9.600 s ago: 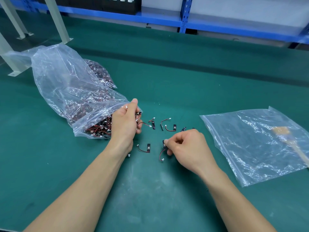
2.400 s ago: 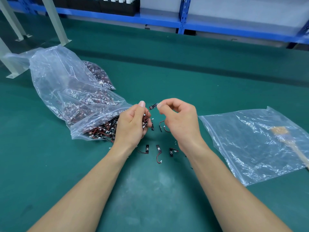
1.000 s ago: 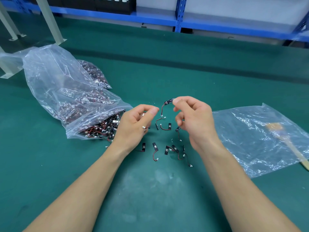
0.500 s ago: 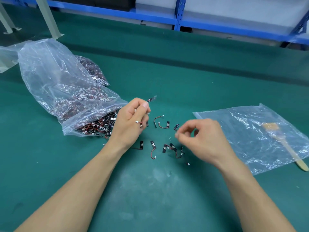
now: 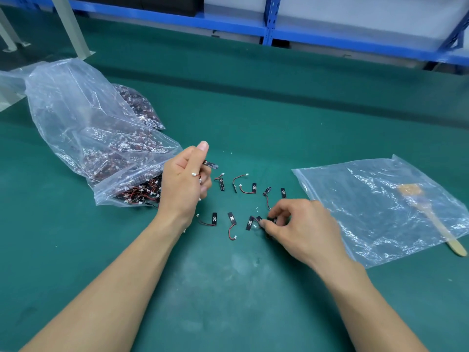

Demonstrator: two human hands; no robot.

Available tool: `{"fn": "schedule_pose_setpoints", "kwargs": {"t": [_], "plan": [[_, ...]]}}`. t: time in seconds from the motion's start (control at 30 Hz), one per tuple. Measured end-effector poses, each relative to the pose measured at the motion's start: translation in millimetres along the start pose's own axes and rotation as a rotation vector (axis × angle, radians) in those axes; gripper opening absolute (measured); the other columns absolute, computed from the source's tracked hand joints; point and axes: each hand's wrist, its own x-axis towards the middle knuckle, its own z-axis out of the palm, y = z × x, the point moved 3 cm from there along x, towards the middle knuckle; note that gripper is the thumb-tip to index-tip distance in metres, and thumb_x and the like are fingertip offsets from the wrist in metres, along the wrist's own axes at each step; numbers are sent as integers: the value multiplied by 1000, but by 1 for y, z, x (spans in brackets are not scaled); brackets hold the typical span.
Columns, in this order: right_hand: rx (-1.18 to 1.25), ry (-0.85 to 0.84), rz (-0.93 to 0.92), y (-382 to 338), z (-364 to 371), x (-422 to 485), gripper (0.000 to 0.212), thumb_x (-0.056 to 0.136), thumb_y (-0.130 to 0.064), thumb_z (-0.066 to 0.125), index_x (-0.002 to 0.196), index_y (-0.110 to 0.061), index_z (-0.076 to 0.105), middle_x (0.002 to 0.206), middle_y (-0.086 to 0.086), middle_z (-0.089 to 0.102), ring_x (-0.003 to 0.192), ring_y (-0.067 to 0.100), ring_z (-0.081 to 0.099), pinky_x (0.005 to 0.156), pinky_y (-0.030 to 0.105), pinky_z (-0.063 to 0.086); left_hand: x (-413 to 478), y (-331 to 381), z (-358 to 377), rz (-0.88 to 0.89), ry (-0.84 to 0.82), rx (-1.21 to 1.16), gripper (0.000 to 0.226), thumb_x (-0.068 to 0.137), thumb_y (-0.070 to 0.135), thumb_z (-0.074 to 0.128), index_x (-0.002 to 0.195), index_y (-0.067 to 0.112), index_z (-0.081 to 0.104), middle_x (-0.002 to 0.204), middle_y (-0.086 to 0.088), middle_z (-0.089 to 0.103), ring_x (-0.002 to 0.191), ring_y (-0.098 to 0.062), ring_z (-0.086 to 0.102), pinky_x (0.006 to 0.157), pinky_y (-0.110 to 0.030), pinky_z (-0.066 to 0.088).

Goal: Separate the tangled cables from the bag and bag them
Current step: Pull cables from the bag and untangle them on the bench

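A large clear bag (image 5: 83,138) full of tangled red-and-black cables lies at the left, its mouth facing the middle of the green mat. My left hand (image 5: 184,184) grips a small clump of cables (image 5: 210,164) just outside that mouth, one black tab sticking out past the fingers. Several separated cables (image 5: 245,189) lie spread on the mat between my hands. My right hand (image 5: 302,229) is down on the mat, its fingertips pinching one cable (image 5: 272,221) among them. An empty clear zip bag (image 5: 380,207) lies flat at the right.
A wooden spatula-like stick (image 5: 431,219) lies under or in the right bag. A smaller packed bag (image 5: 142,107) sits behind the large one. Metal frame legs (image 5: 68,26) stand at the back left, and a blue shelf rack (image 5: 269,31) runs along the far edge.
My right hand pulled one cable out of the clump held by my left hand, then came down to the mat. It now pinches a cable among the laid-out ones. The left hand kept the clump.
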Motion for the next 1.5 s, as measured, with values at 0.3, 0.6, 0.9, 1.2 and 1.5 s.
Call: {"fn": "schedule_pose_setpoints", "kwargs": {"t": [0.3, 0.6, 0.9, 1.2, 1.5], "plan": [[36, -24, 50, 14, -3, -4, 13, 82, -42, 74, 73, -34, 68, 64, -22, 63, 63, -3, 54, 51, 24, 35, 0, 1, 0, 22, -17, -15, 42, 88, 27, 62, 52, 23, 41, 63, 1, 59, 38, -13, 30, 42, -18, 26], [45, -23, 85, 19, -5, -7, 14, 80, -40, 73, 70, -35, 66, 65, -25, 62, 62, -3, 54, 50, 23, 33, -1, -1, 1, -15, -35, 27, 40, 97, 12, 59, 69, 23, 33, 52, 4, 49, 42, -10, 32, 40, -17, 26], [184, 34, 40, 15, -8, -8, 21, 83, -41, 74, 65, -32, 66, 65, -22, 64, 57, 4, 57, 52, 26, 43, -2, -2, -1, 24, -109, 201, 12, 101, 21, 55, 93, 28, 55, 53, 8, 44, 48, -10, 33, 41, -19, 28], [251, 93, -75, 3, -13, -3, 27, 87, -41, 70, 64, -28, 65, 61, -14, 64, 50, 6, 51, 55, 29, 46, -17, 14, -16, 117, -260, 667, 42, 106, 34, 46, 66, 22, 54, 50, 9, 46, 46, -8, 38, 48, -19, 33], [276, 118, -104, 6, -8, -2, 29, 88, -39, 71, 63, -27, 63, 58, -14, 61, 57, 0, 53, 53, 25, 36, -14, 31, -71, 149, 15, 1537, 33, 104, 27, 38, 88, 5, 56, 88, -25, 66, 84, -41, 58, 74, -47, 46]]}}
